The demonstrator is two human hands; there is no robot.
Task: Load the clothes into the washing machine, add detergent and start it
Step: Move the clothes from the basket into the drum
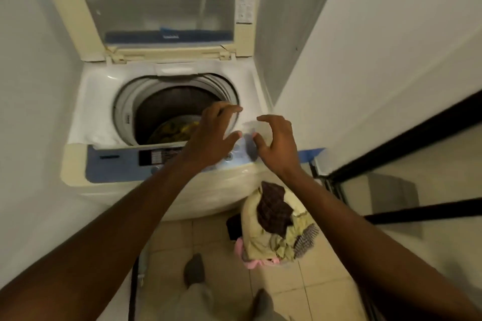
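Note:
A cream top-loading washing machine (96,122) stands with its lid (156,5) raised. Yellow clothes (177,130) lie at the bottom of the drum. My left hand (211,135) hovers over the drum's right front rim, fingers spread and empty. My right hand (276,143) is just to its right, above the blue control panel (117,164), with fingers curved. A small, pale, translucent thing (251,125) shows blurred between the two hands; whether my right hand grips it is unclear. A pile of clothes (276,227), beige, dark brown and pink, sits on the floor by the machine's right front.
White walls close in on the left and right of the machine. A black-framed glass door (391,164) stands at the right. The floor is beige tile (221,281), and my feet in grey socks (194,271) are in front of the machine.

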